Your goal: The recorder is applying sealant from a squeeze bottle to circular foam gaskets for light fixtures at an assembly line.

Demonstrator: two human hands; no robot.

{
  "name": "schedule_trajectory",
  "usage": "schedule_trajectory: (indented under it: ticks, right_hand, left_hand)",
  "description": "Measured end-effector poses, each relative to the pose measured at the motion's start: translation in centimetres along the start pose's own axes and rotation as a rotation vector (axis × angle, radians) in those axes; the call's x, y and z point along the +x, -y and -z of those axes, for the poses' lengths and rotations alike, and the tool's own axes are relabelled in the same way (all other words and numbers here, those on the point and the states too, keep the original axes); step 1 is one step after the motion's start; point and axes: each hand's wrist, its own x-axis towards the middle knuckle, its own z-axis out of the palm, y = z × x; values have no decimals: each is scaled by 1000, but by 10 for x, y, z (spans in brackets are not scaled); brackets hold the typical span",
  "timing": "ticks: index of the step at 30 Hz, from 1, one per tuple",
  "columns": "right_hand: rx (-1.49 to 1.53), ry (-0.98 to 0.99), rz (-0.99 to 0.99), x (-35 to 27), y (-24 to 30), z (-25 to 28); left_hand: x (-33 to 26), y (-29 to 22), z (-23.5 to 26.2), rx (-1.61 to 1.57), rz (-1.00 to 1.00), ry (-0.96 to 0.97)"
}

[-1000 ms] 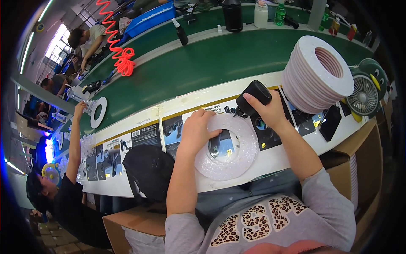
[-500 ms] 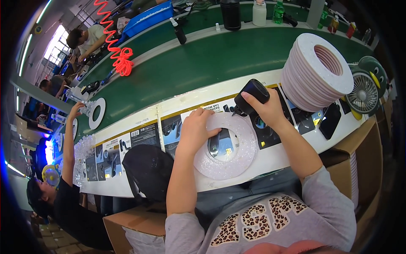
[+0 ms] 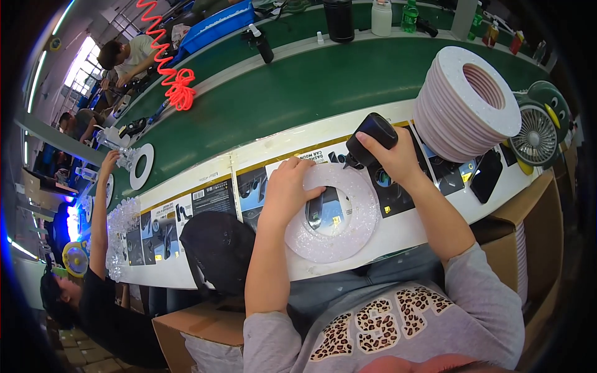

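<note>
A flat, speckled white ring (image 3: 353, 241) lies on the workbench in front of me. My left hand (image 3: 290, 189) grips its upper left side, with the thumb reaching into the round hole. My right hand (image 3: 394, 155) is wrapped around a small black bottle (image 3: 373, 138), held tilted. The bottle's nozzle points down at the ring's top edge; whether it touches is too small to tell. To the right of my right hand stands a tall leaning stack of similar white rings (image 3: 435, 115).
A black cap (image 3: 217, 252) lies left of my left arm. At right are a phone (image 3: 486, 177), a small fan (image 3: 533, 133) and a cardboard box (image 3: 528, 230). Behind runs a green conveyor belt (image 3: 298, 87). A co-worker's hand (image 3: 109, 163) reaches toward clear parts at left.
My hands and the ring stay almost in place; the black bottle has shifted only very slightly. The co-worker at the left has moved the reaching arm a little.
</note>
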Motion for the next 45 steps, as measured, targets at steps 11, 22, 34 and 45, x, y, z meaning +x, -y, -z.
schedule_trajectory:
  ticks: [11, 22, 34, 45]
  right_hand:
    - [218, -101, -157, 11, -10, 6]
    - [1290, -158, -606, 40, -56, 15]
    - [1442, -92, -576, 37, -32, 21]
    - [1484, 123, -492, 35, 3, 2]
  left_hand:
    - [0, -1, 2, -9, 3, 3]
    - [-3, -6, 16, -70, 14, -78]
    - [86, 46, 80, 258, 630, -323]
    - [138, 240, 43, -998, 820, -874]
